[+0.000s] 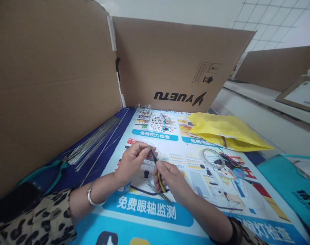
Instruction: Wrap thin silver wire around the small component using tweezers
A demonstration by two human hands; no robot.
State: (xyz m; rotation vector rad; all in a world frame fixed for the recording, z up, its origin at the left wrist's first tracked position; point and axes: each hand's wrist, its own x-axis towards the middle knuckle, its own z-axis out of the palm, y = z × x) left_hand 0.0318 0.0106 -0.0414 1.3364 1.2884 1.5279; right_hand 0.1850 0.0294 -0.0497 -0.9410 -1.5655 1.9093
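Your right hand (167,173) is closed around yellow-handled metal pliers (159,179), their long axis slanting left and away to your left hand (132,157), its fingertips pinched by their tips, contents unclear, above the blue-covered counter (126,119).

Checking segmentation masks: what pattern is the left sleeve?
Left sleeve: dark leopard spots on beige; head view.

pliers (155,157) | yellow-handled, dark metal jaws | tilted, tips toward upper left | held above printed sheet (155,208)
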